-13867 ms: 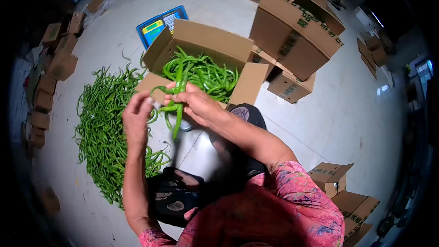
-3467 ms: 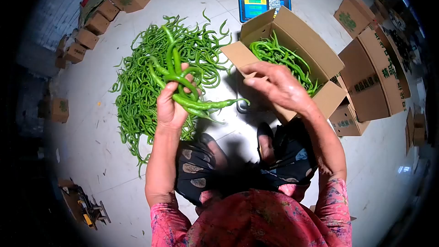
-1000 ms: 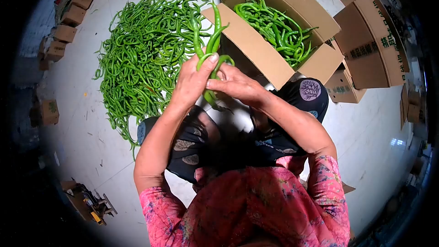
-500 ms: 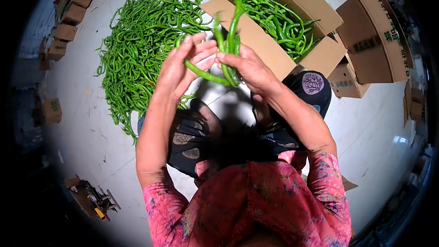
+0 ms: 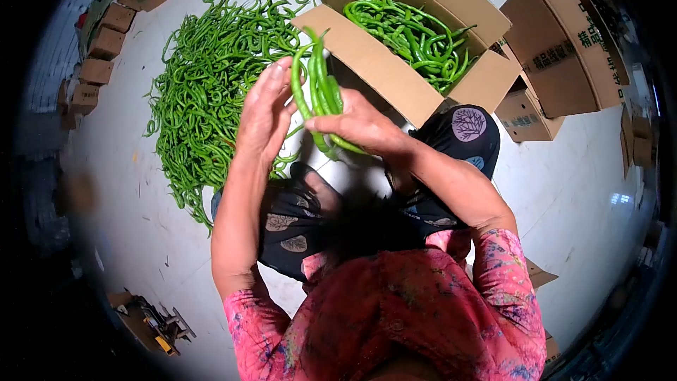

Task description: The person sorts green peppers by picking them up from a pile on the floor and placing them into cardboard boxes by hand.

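Observation:
My right hand is closed around a small bunch of long green chili peppers, its thumb pressed across them. Most of the bunch points up, away from my body, and one pepper curves out below the thumb. Just left of it, my left hand has its fingers stretched out beside the outermost pepper; whether they touch it I cannot tell. Beyond the left hand a large heap of green chili peppers lies on the floor. An open cardboard box at the upper right holds more peppers.
More cardboard boxes stand at the right, one behind the open box. Smaller cartons line the far left. On the pale tiled floor, a dark and yellow object lies at the lower left. My bent knees are below the hands.
The right hand has shifted left and slightly toward my body with the peppers. A pepper that curved across toward the left hand now stands more in line with the bunch. The view has shifted slightly.

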A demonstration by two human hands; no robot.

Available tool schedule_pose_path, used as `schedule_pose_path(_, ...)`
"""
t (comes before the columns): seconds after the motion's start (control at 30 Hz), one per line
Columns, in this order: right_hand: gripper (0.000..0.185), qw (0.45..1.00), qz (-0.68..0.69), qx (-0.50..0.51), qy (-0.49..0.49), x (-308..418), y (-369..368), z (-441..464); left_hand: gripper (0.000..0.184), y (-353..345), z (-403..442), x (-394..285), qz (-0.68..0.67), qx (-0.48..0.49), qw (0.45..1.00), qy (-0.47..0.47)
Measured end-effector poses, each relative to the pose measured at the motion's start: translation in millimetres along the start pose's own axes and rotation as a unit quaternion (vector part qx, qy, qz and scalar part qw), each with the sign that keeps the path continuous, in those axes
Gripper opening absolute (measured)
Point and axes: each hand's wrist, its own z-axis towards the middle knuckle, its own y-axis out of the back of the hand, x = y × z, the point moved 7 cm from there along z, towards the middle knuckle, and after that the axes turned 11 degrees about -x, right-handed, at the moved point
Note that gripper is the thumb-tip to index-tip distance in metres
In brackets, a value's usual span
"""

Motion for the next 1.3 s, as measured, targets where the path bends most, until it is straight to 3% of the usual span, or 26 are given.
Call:
schedule_pose_path(0.03,0.036,0.998,0.019,-0.031,0.043,7,6,1,0.043,-8,-7,-3,0.049,0.013,0.999,-0.019)
schedule_pose_path(0.17,0.027,0.995,0.022,-0.089,0.025,12,19,2,0.036,-12,-15,1,0.249,0.033,0.967,-0.048)
schedule_pose_path(0.27,0.024,0.995,0.04,-0.094,0.013,8,19,3,0.03,-13,-12,-2,0.265,0.033,0.961,-0.069)
schedule_pose_path(0.37,0.033,0.993,0.063,-0.094,0.01,6,22,4,0.025,-2,-7,-11,0.29,-0.003,0.951,-0.108)
schedule_pose_path(0.47,0.037,0.979,0.083,-0.183,0.028,15,38,4,0.027,9,-8,-29,0.291,-0.073,0.945,-0.128)
schedule_pose_path(0.53,0.038,0.968,0.1,-0.228,0.029,17,49,5,0.03,18,-4,-30,0.215,-0.065,0.967,-0.119)
schedule_pose_path(0.67,0.036,0.959,-0.01,-0.259,0.111,35,51,-6,0.028,24,13,-16,0.186,-0.057,0.978,-0.075)
schedule_pose_path(0.77,0.028,0.962,-0.064,-0.204,0.168,58,32,-21,0.023,17,31,0,0.195,-0.039,0.979,-0.035)
schedule_pose_path(0.9,0.031,0.964,0.016,-0.169,0.205,76,25,-34,0.024,-22,59,-1,0.222,0.003,0.974,-0.037)
schedule_pose_path(1.07,0.03,0.96,0.029,-0.199,0.195,80,38,-32,0.028,-103,102,-12,0.078,0.056,0.995,-0.015)
schedule_pose_path(1.17,0.031,0.954,0.067,-0.234,0.174,79,52,-28,0.031,-113,97,-8,0.04,0.025,0.998,-0.029)
schedule_pose_path(1.3,0.032,0.952,0.144,-0.256,0.091,60,69,-16,0.035,-97,68,4,0.022,0.125,0.992,0.011)
